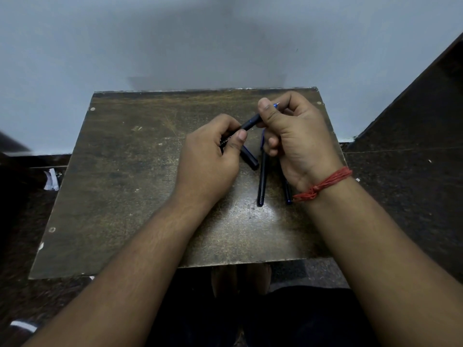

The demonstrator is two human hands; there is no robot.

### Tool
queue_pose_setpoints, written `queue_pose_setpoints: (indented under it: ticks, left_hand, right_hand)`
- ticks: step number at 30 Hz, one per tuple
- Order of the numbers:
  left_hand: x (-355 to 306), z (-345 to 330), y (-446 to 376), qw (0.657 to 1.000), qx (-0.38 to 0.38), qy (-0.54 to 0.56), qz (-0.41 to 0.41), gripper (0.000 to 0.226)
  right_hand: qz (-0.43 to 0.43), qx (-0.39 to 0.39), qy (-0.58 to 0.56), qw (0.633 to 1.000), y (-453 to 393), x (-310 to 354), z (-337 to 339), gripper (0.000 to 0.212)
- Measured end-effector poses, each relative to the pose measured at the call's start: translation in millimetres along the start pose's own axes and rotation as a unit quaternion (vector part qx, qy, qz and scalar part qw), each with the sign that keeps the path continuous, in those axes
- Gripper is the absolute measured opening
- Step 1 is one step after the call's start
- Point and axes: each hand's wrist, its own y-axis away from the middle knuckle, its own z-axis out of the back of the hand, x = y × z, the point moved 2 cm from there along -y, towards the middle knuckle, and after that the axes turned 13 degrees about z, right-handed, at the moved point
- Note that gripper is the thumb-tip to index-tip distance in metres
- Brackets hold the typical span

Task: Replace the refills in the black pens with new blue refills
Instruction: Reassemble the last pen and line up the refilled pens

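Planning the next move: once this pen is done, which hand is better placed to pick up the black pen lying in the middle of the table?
Probably the right hand: its curled fingers hang just above that black pen's far end. The left hand grips the held pen's barrel.

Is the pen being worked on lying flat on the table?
No: the left hand and right hand hold the black pen up above the table.
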Motion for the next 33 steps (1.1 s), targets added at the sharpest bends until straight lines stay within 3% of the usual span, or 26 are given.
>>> queue_pose_setpoints:
  ticks: [8,11,13,16,18,21,23,30,32,33]
  left_hand:
    - [0,3,-2,0.997,-0.042,-0.052,-0.024,0.008]
    - [4,4,-5,0.998,-0.039,-0.049,-0.009,0.008]
    - [8,7,-8,0.998,-0.045,-0.038,0.011,0.009]
    - [14,14,-12,0.997,-0.063,-0.020,0.045,0.009]
    - [17,16,-14,0.995,-0.078,-0.011,0.064,0.008]
    - [21,16,-15,0.993,-0.088,-0.001,0.079,0.009]
    - [22,16,-16,0.992,-0.090,0.000,0.084,0.009]
    - [20,15,-15,0.992,-0.091,0.003,0.090,0.009]
    - [20,16,-15,0.991,-0.093,0.003,0.092,0.009]
    - [20,16,-14,0.991,-0.093,0.004,0.092,0.009]
  right_hand:
    - [-0.005,-0.038,-0.029,0.999,2,-3,-8,0.028]
    - [0.031,-0.022,0.043,0.998,2,-1,-6,0.017]
    - [0.072,-0.004,0.169,0.983,0,1,-1,0.016]
    - [0.134,0.053,0.386,0.911,-1,3,2,0.013]
    - [0.144,0.132,0.493,0.848,1,3,-4,0.013]
    - [0.156,0.242,0.588,0.755,7,-3,-17,0.015]
    - [0.169,0.253,0.612,0.730,11,-5,-23,0.014]
    - [0.187,0.248,0.645,0.699,10,-11,-26,0.011]
    - [0.177,0.245,0.620,0.724,7,-11,-24,0.014]
    - [0.175,0.227,0.592,0.754,4,-10,-22,0.016]
